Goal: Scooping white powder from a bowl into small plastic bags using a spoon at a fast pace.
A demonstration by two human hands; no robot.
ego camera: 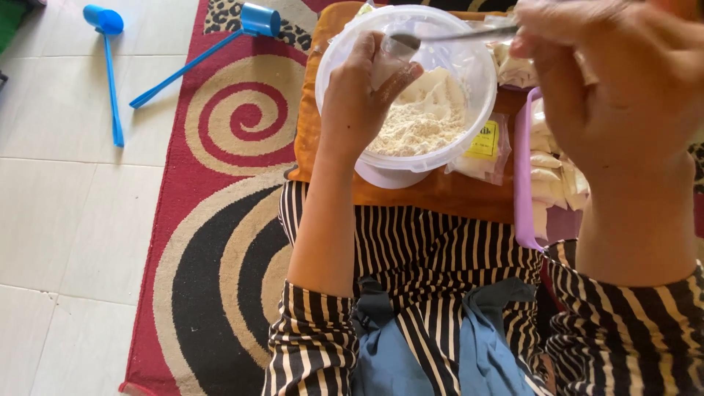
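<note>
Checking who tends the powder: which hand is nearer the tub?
Left. The left hand reaches into the tub, holding a small packet above the powder; the right hand is beside the rim, holding a spoon.

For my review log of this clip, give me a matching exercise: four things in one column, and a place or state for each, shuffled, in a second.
Things
1. spoon
2. small bag
3. clear tub
4. blue toy mallets

Places or states
A. lying on the floor and the rug's edge, away from both hands
B. pinched in the left hand, over the powder
C. held in the right hand, bowl end at the bag's mouth
D. on the orange board, partly filled with pale powder

Pairs: 1-C, 2-B, 3-D, 4-A
</note>
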